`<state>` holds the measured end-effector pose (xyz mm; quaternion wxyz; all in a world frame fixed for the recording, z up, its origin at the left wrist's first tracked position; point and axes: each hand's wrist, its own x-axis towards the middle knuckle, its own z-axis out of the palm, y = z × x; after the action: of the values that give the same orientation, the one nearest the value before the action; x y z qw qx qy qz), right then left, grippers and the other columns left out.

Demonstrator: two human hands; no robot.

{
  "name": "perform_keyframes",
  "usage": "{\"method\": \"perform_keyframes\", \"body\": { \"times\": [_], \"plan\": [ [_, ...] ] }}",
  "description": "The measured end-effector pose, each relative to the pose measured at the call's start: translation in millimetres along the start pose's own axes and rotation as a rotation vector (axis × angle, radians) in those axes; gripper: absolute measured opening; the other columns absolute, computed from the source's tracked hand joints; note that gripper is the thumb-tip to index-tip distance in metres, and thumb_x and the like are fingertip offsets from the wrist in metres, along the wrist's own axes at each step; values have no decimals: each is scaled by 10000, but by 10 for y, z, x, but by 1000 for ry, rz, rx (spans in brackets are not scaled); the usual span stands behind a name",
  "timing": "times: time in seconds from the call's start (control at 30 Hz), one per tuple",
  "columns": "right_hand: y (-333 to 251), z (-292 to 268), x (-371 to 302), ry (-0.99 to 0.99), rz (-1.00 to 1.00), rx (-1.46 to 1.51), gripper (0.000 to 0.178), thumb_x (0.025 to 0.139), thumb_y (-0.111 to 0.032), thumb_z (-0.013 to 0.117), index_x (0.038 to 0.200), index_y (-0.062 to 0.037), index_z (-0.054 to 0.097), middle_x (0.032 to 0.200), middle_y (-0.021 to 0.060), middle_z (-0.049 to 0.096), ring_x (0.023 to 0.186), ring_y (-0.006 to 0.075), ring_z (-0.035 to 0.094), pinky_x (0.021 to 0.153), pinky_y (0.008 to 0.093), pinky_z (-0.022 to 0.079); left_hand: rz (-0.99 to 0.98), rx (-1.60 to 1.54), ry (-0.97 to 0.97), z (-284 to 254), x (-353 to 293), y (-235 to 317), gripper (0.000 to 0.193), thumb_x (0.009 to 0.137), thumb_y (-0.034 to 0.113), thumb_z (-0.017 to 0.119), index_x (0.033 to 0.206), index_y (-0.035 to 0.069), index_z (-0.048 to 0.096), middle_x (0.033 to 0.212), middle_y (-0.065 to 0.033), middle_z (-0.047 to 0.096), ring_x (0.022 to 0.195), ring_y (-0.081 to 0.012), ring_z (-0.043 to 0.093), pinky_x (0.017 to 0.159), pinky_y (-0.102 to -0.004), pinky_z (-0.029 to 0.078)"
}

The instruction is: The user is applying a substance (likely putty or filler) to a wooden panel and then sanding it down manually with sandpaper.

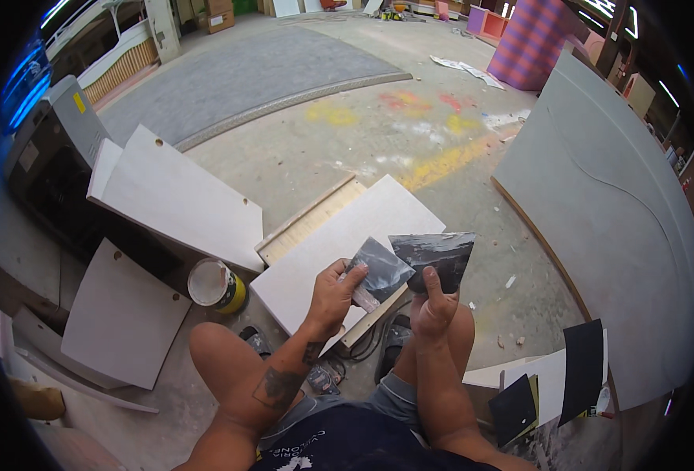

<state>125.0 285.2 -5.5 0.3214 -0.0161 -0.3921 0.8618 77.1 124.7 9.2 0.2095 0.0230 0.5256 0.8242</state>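
My left hand point(332, 297) grips a flat square putty scraper point(380, 272), dark grey and streaked with white. A pale pinkish edge point(365, 299) shows below its fingers. My right hand point(435, 309) holds a wider dark putty scraper point(444, 255) from below, its thumb pointing up along the blade. Grey smears cover the upper part of that blade. The two blades meet or overlap at their inner corners; whether they touch I cannot tell. Beneath both hands lies a white panel point(347, 235) on a wooden frame point(307, 220) between my knees.
A tin point(217, 285) with a smeared lid stands left of the panel. White boards with holes point(182, 188) point(123, 314) lean at the left. A big grey panel point(598, 212) stands at the right, with black sheets point(582, 369) near its foot. A cable point(366, 345) lies near my feet.
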Motion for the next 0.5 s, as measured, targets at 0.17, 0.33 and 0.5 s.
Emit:
{"method": "perform_keyframes", "body": {
  "times": [0.17,0.33,0.5],
  "plan": [
    [-146,4,17,-54,101,192,454,897,31,599,1341,-35,525,1266,101,618,1176,224,588,1075,388,420,147,37,-6,215,40,10,159,967,141,653,1003,-14,640,857,-45,689,712,-75,637,598,-229,532],
    [-259,7,-4,-49,242,363,474,871,39,544,1340,-32,522,1254,96,616,1203,236,572,1095,397,401,117,195,-76,282,3,111,157,956,143,674,981,-10,647,835,-40,690,724,-72,641,585,-225,525],
    [-293,-12,-50,-96,201,161,418,908,15,560,1322,-21,526,1236,92,619,1162,210,592,1044,363,442,81,294,-121,336,-13,234,219,969,187,666,982,-30,682,826,-24,692,721,-49,608,608,-214,501]
  ]
}}
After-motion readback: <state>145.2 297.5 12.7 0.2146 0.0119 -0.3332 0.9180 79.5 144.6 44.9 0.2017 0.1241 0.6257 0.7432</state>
